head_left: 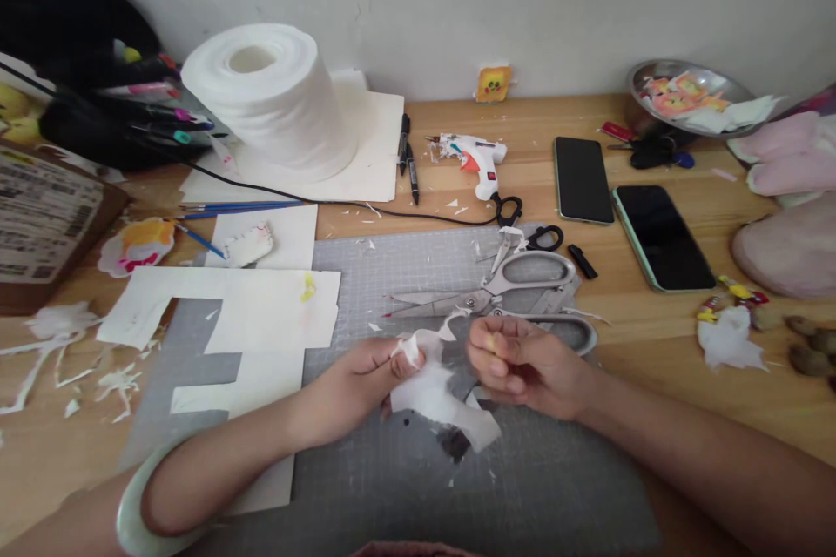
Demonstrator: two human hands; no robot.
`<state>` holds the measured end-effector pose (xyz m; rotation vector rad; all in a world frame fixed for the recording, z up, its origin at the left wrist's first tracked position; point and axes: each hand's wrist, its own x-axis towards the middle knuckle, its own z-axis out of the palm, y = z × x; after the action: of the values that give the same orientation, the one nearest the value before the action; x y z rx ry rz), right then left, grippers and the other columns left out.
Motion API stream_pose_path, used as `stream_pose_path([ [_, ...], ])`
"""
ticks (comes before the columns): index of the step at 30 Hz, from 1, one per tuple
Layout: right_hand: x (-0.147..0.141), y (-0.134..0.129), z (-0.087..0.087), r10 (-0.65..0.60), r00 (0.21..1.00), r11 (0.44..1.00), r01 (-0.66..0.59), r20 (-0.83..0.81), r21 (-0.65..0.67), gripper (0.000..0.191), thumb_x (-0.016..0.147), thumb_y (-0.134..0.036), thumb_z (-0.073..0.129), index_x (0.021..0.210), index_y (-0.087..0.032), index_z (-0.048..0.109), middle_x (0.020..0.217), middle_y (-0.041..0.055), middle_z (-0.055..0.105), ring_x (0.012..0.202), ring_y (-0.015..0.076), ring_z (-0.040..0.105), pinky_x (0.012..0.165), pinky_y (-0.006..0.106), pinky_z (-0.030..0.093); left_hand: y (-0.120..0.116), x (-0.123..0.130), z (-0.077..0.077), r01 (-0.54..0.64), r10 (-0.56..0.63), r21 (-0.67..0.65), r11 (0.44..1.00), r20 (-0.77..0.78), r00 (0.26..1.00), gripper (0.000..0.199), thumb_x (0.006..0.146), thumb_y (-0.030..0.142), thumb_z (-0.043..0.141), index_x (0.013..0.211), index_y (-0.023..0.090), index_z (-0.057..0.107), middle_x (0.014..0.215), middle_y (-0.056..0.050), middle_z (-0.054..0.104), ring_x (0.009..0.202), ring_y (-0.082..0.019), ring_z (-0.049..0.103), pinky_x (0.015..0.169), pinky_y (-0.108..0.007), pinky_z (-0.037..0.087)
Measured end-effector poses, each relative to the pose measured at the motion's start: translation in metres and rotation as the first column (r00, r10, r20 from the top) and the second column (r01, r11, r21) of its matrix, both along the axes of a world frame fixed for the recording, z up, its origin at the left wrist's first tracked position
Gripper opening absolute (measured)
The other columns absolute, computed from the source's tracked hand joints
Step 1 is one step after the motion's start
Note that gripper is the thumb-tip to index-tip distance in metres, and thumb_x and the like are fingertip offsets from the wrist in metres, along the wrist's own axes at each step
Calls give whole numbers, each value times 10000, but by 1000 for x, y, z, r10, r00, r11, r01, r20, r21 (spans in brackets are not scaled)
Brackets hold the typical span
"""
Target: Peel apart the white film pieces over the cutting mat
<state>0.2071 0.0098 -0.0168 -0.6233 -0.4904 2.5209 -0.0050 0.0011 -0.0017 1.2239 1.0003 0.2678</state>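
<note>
My left hand [366, 379] is closed on a thin white sheet of paper [428, 396] with ragged, cut-out edges, thumb on top. One strip of the sheet hangs down toward the right. My right hand [522, 361] is just right of it, with thumb and fingertips pinched together. Something small and yellowish may show between those fingers, but I cannot make it out. Large grey-handled scissors [487, 300] lie behind both hands, blades pointing left. Under the hands is a grey cutting mat [366, 487] with small scraps and a dark patch on it.
White card pieces [261, 305] lie at the left, near a paint palette [137, 244]. Behind stand a large tissue roll [267, 122] and a white glue gun [480, 161] with its black cable. Two phones [663, 235] and a metal bowl [637, 104] of cut-outs are on the right.
</note>
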Motion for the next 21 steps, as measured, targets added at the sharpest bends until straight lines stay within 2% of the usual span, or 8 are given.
stream_pose_path([
  [4,-8,-2,2,110,964,982,-143,240,122,402,658,-453,730,756,-155,480,568,-54,530,416,38,448,366,144,341,1,1,0,60,-62,45,997,29,998,455,860,525,382,682,159,585,566,-2,539,597,-143,488,568,-231,399],
  [9,-15,-7,4,134,914,935,-245,383,257,429,685,-535,662,713,-152,470,512,-64,494,434,42,447,415,162,349,3,6,5,151,-163,80,985,171,972,465,893,480,351,782,160,668,699,-43,631,727,-168,565,733,-267,434],
  [12,-15,-9,3,148,918,920,-264,368,290,467,707,-596,602,690,-148,471,493,-57,493,425,43,439,423,173,331,4,7,6,194,-202,56,979,247,948,438,902,442,362,835,162,692,769,-60,656,793,-178,588,812,-290,425],
  [14,-15,-11,1,135,933,929,-237,335,284,481,706,-611,594,676,-148,469,477,-59,481,412,39,419,420,176,313,3,7,6,197,-195,17,980,258,946,414,906,414,375,865,159,698,801,-70,668,817,-185,595,823,-297,424],
  [21,-16,-18,-5,127,956,940,-201,265,276,449,729,-563,614,660,-141,477,458,-68,449,404,33,373,438,187,281,4,7,4,223,-223,35,974,303,926,461,895,453,378,909,120,697,858,-97,680,802,-181,595,736,-261,432],
])
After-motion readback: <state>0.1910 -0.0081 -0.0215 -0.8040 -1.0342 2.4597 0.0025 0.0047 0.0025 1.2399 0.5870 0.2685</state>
